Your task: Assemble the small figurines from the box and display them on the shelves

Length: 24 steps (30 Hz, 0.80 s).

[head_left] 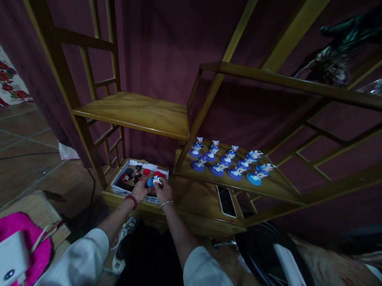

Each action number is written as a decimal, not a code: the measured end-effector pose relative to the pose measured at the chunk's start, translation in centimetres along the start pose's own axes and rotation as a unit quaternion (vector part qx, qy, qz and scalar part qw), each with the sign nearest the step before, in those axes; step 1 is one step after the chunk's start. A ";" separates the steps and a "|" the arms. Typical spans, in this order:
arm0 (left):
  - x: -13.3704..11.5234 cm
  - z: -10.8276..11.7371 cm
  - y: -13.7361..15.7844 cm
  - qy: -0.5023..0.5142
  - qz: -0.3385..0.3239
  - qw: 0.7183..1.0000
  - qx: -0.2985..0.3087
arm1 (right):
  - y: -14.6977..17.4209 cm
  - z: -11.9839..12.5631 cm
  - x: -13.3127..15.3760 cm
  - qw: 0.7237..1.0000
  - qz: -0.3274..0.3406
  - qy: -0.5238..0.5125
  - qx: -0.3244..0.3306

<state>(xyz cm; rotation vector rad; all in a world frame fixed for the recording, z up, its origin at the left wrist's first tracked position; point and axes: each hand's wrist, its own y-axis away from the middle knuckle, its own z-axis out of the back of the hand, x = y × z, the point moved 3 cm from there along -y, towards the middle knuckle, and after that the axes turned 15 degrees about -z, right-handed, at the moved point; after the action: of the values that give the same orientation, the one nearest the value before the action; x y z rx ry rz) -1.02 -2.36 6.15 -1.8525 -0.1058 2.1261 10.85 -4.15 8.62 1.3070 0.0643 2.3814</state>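
Over the front of a white shallow box (118, 190), both hands hold one small figurine (157, 180) with a blue round base. My left hand (140, 190), with a red beaded bracelet at its wrist, has its fingers closed at the base. On the other side my right hand (164, 191), wearing a silver bangle, grips the figurine's upper part. Dark and red figurines (137, 173) lie inside the box, next to red round pieces (146, 172). Several figurines with purple and blue bases (220, 168) stand in rows on the shelf at the right.
A phone (226, 201) lies on the lower board, right of my hands. An empty wooden shelf (138, 110) juts out above the box. A black round stool (268, 258) stands at lower right. At lower left, a white device (9, 259) rests on a pink cloth (41, 246).
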 end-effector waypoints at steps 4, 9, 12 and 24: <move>-1.8 -0.2 0.7 0.036 -0.004 0.999 0.002 | 0.8 0.7 0.2 0.999 0.018 -0.037 0.005; -4.2 -0.1 2.0 0.103 0.014 0.994 -0.035 | 1.2 0.7 0.0 0.993 0.009 -0.111 0.032; -5.3 0.0 2.8 0.137 0.022 0.988 -0.061 | 1.5 0.5 -0.1 0.979 -0.009 -0.191 0.070; -8.7 1.3 4.8 0.154 -0.004 0.985 -0.076 | 5.4 2.1 1.9 0.917 -0.049 -0.367 0.150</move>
<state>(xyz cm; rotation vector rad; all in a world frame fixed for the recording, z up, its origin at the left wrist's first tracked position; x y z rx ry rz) -2.23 -9.15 13.44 -2.2415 -0.2078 1.8435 9.83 -8.72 12.55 2.2016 0.2698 1.6981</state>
